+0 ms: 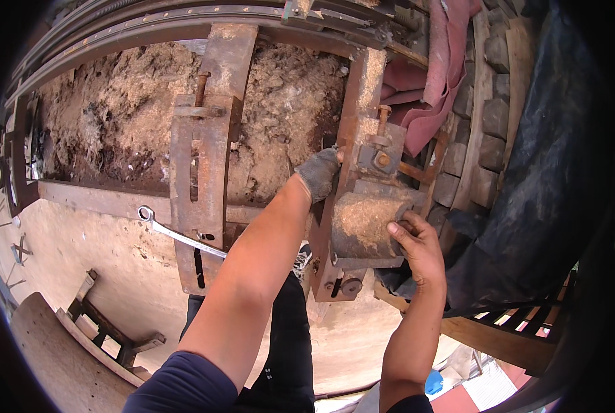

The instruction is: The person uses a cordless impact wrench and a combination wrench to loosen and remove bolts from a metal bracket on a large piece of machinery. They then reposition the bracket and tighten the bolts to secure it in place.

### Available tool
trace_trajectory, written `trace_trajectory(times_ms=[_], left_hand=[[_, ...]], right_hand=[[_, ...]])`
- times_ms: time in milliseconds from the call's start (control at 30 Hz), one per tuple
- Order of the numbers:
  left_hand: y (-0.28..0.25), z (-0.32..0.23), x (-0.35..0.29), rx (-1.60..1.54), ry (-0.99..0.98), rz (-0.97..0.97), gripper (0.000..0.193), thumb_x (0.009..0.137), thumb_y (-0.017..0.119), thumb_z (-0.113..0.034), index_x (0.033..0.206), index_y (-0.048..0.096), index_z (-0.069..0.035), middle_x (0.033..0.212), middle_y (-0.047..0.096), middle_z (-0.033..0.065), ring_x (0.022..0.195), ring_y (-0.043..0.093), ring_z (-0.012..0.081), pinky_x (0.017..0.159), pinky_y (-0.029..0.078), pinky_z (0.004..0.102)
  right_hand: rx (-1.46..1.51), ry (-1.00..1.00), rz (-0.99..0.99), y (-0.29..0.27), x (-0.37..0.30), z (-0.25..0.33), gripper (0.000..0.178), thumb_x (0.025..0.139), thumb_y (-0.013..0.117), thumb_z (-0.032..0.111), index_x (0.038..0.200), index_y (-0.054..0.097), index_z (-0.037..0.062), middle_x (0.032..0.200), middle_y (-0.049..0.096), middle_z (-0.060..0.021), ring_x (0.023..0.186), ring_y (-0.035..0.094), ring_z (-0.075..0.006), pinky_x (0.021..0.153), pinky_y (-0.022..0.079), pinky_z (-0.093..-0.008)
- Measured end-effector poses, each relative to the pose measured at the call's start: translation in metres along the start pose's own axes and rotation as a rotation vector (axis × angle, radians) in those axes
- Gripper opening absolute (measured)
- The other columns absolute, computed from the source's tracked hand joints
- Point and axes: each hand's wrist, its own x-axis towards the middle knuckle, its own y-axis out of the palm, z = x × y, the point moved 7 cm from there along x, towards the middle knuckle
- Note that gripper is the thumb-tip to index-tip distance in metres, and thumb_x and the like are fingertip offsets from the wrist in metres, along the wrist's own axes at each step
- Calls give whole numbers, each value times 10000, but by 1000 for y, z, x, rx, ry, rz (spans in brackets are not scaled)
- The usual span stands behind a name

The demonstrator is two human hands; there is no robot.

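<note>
My right hand is bare, its thumb and curled fingers closed at the right end of a dark metal cylinder dusted with sawdust. That cylinder sits on a rusty steel bracket, near a square block with a bolt. A grey glove covers my left hand, which reaches against the left side of the same bracket; its fingers are mostly hidden there. Left of my forearm, a chrome wrench with a ring end lies across a second rusty bracket.
Sawdust and debris fill the machine bed behind the brackets. Red cloth hangs at the back right, beside stacked wood blocks. Dark sheeting drapes along the right. A curved metal piece lies low on the left.
</note>
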Motion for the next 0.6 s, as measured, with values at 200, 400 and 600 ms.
trace_trajectory(times_ms=[200,400,600], left_hand=[[-3,9,19,122,-34,16,187,1018,595,-218,1092,680,-68,923,698,86,774,668,195,616,566,328],[-32,14,50,801,329,76,183,1027,539,-140,1121,675,-62,955,707,72,894,676,206,794,565,349],[5,2,11,268,-34,110,227,1026,504,-88,1151,690,-54,1036,730,76,940,677,175,808,550,329]], right_hand=[[-289,-356,-98,-12,-2,103,395,871,624,-43,1264,649,-21,1079,691,-104,988,617,-153,864,509,-280],[-572,-381,49,27,41,158,343,796,706,0,1138,704,-26,956,709,-147,898,666,-203,820,517,-328],[-1044,-320,120,46,66,154,317,697,853,120,970,742,3,814,712,-166,785,710,-330,755,541,-402]])
